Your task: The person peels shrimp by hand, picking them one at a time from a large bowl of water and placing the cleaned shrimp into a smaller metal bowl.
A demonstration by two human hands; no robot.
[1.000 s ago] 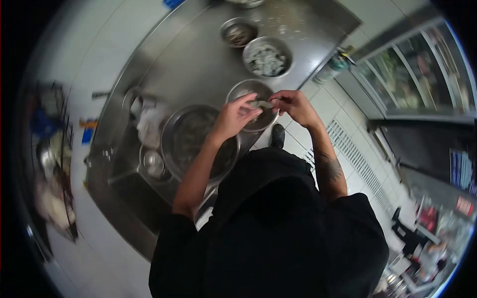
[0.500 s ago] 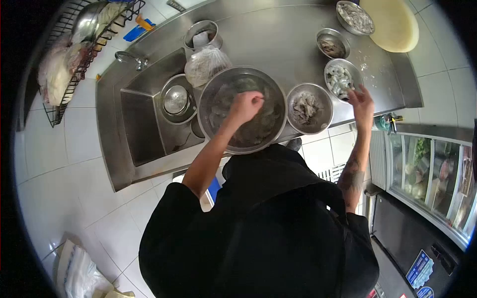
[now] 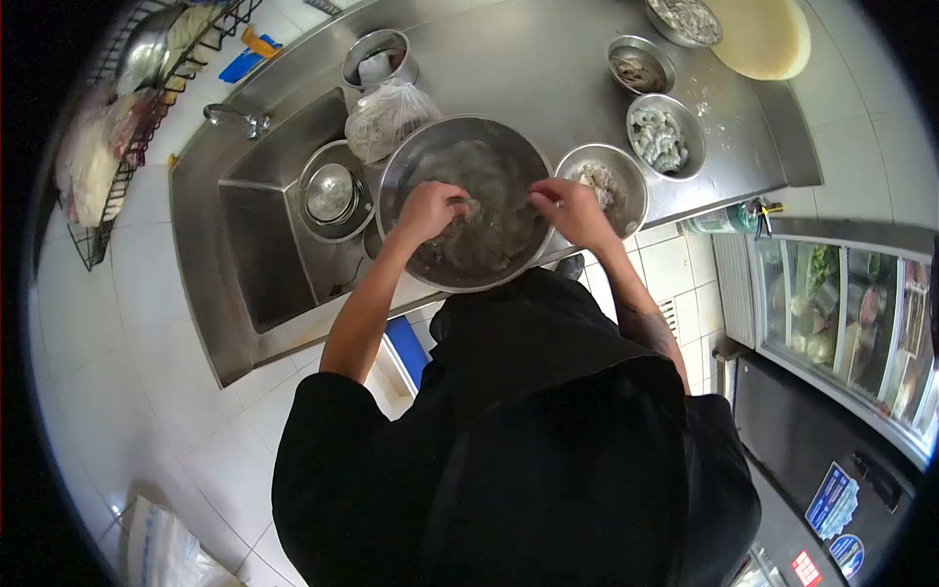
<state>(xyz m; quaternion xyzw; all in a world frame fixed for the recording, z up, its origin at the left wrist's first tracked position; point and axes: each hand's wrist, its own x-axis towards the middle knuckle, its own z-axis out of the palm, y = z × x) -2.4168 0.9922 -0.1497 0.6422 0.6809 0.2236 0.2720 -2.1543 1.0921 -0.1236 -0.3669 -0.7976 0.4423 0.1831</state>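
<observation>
A large steel bowl (image 3: pixel 389 176) of cloudy water with grey shrimp (image 3: pixel 479 245) in it stands at the counter's front edge. Over its middle, my left hand (image 3: pixel 430 212) is closed, pinching a greyish shrimp (image 3: pixel 470 207). My right hand (image 3: pixel 579 212) hangs at the bowl's right rim with thumb and fingers pinched together; what they hold, if anything, is too small to make out. Partly behind that hand is a smaller steel bowl (image 3: pixel 636 186) of shell scraps (image 3: pixel 599 183). Farther right, another bowl (image 3: pixel 696 137) holds peeled shrimp (image 3: pixel 658 139).
A steel sink (image 3: pixel 259 264) with stacked bowls (image 3: pixel 333 193) lies left. Behind the large bowl are a knotted plastic bag (image 3: pixel 389 119) and a steel pot (image 3: pixel 406 68). Two more bowls (image 3: pixel 641 65) (image 3: pixel 685 22) and a round cutting board (image 3: pixel 763 39) occupy the back right. A glass-fronted fridge (image 3: pixel 841 323) stands right.
My right hand has moved left from the bowl of peeled shrimp to the large bowl's rim. My left hand has shifted slightly left and down, and a shrimp now shows in its fingers.
</observation>
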